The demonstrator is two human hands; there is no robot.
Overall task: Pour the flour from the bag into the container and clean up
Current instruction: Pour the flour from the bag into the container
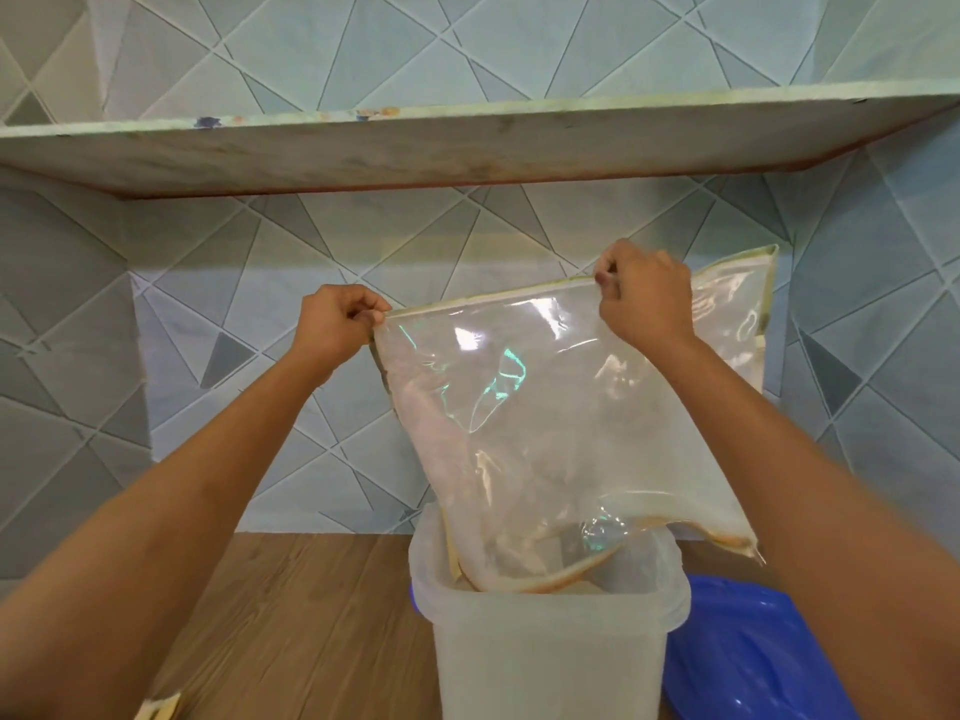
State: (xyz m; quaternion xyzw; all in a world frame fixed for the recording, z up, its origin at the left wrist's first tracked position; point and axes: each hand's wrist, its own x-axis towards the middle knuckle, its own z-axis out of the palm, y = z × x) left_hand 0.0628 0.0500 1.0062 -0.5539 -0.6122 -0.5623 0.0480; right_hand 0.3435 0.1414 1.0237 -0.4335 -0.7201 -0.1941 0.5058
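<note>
Container (550, 646) contents hidden, perhaps flour.

A clear plastic bag (545, 407) is held upside down and tilted, its lower open end dipped into the container (550, 646). The container is a translucent white square tub, set upright on the wooden surface. The bag appears nearly emptied; only a thin floury film is seen.

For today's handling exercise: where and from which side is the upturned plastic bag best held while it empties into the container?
Pinch the bag along its stiff top seam, from above, as the left hand and right hand do. The film below is limp; its open mouth hangs inside the container.
</note>
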